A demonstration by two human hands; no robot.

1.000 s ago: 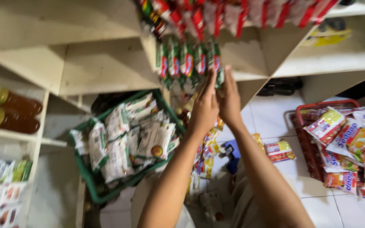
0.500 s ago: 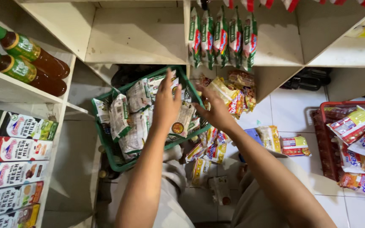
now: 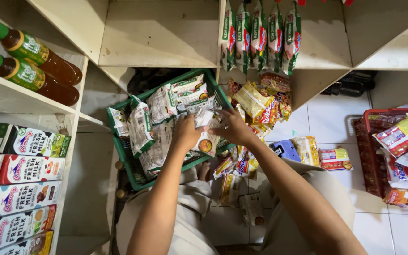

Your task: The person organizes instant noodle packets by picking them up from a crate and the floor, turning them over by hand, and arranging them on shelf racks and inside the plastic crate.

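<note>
1. The pale wooden shelving (image 3: 157, 33) fills the top and left of the view. A row of green-and-white packets (image 3: 260, 35) hangs at the front edge of its upper middle shelf.
2. The white tiled floor (image 3: 336, 118) carries the baskets and the loose goods.
3. A green plastic basket (image 3: 123, 156) stands on the floor below the shelving, against the person's knees, packed with white noodle packets (image 3: 157, 113).
4. A red basket (image 3: 362, 141) stands at the right edge of the floor, well apart from the green one, holding colourful snack packets (image 3: 402, 134).
5. Milk cartons (image 3: 22, 167) are stacked on the left shelf edge, with two brown bottles (image 3: 34, 63) with green caps lying on the shelf above them.
6. Yellow and red packets (image 3: 260, 101) lie heaped on the floor just beside the green basket's right corner.
7. The left hand (image 3: 186, 133) reaches over the green basket's near right corner, fingers curled on a white packet (image 3: 207, 130). How firmly it grips, I cannot tell.
8. The right hand (image 3: 232, 127) closes on the same white packet from the right side, fingers bent around its edge.
</note>
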